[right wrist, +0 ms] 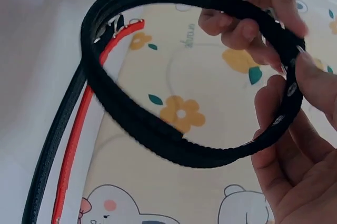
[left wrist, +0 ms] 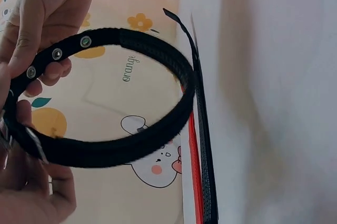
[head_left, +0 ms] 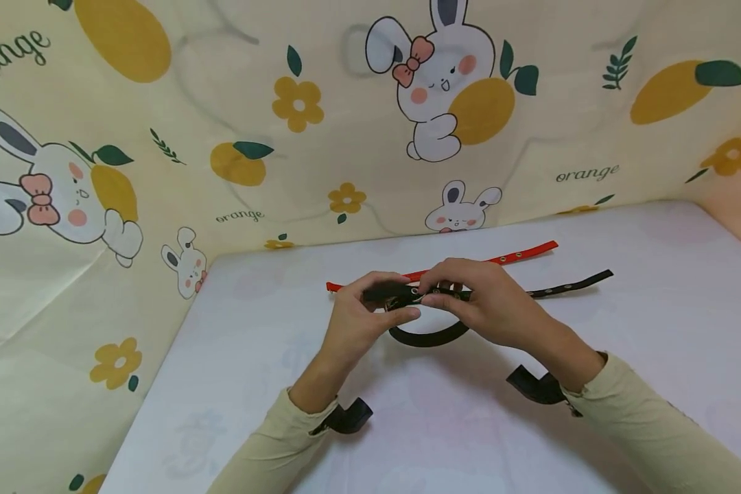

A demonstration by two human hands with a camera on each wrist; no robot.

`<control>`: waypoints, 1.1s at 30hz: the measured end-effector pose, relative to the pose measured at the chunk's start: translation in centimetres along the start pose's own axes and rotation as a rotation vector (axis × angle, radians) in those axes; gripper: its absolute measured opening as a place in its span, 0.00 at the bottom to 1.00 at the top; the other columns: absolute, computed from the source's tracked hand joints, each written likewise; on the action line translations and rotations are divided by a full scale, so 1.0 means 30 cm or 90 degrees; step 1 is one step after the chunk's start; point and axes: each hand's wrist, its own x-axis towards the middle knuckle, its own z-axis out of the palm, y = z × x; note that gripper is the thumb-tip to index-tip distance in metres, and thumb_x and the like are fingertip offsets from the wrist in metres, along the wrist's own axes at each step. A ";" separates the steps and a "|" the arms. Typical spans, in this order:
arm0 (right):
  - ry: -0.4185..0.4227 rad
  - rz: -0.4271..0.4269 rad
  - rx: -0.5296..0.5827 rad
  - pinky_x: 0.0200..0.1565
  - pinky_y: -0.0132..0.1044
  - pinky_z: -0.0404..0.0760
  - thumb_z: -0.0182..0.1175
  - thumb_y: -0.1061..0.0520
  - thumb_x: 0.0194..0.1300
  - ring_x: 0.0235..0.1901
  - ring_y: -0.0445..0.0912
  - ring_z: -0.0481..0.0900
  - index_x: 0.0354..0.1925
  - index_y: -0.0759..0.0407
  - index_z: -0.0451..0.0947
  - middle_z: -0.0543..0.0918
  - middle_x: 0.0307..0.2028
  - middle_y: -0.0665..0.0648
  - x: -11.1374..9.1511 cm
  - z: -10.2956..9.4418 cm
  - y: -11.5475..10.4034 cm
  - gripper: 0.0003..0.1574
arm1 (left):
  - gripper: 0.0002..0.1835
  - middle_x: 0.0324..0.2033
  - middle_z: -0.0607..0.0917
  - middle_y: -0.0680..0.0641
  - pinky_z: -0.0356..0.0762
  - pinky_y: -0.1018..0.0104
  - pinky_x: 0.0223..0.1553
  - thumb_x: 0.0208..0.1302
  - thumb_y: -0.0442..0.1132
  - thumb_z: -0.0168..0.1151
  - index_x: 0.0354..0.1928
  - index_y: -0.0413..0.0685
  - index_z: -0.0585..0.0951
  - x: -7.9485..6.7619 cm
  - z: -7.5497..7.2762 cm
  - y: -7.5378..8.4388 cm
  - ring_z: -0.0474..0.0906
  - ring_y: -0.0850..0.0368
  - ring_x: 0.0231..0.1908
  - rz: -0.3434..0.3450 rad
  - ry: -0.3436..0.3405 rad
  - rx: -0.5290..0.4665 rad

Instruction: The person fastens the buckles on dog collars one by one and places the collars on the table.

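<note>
A black dog collar (head_left: 429,339), joined into a loop, is held up above the table by both hands. My left hand (head_left: 358,315) grips it near the metal buckle (left wrist: 36,144), thumb on the near side. My right hand (head_left: 494,302) pinches the strap end with the metal eyelets (left wrist: 57,54), close to the left fingertips. In the right wrist view the collar's (right wrist: 126,124) loop hangs open, and the fingers of both hands meet at its right side. Fingers partly hide the buckle, so whether the strap is fastened I cannot tell.
Behind the hands, a red collar (head_left: 525,256) lies stretched out on the white table (head_left: 444,418). Another black collar (head_left: 571,287) lies straight in front of it, partly hidden by the hands. A patterned cloth wall (head_left: 321,158) with rabbits and oranges rises at the back.
</note>
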 end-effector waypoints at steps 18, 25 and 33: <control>0.014 0.115 0.036 0.40 0.38 0.79 0.64 0.50 0.68 0.37 0.38 0.82 0.43 0.47 0.75 0.83 0.37 0.45 0.014 0.010 -0.012 0.08 | 0.17 0.39 0.87 0.51 0.82 0.72 0.45 0.57 0.26 0.70 0.50 0.33 0.82 0.004 0.004 0.006 0.81 0.59 0.40 -0.055 0.069 -0.102; -0.002 0.148 0.064 0.42 0.41 0.81 0.63 0.49 0.69 0.40 0.40 0.85 0.55 0.43 0.76 0.85 0.46 0.46 0.015 0.014 -0.014 0.17 | 0.16 0.41 0.88 0.49 0.82 0.71 0.46 0.57 0.26 0.70 0.49 0.34 0.84 0.004 0.008 0.006 0.83 0.60 0.41 -0.060 0.076 -0.100; 0.036 0.160 0.038 0.32 0.34 0.73 0.63 0.46 0.69 0.32 0.40 0.78 0.50 0.39 0.81 0.84 0.38 0.42 0.010 0.014 -0.019 0.12 | 0.17 0.44 0.87 0.44 0.82 0.71 0.47 0.56 0.29 0.72 0.50 0.37 0.84 0.008 0.016 -0.002 0.82 0.58 0.41 -0.079 0.070 -0.087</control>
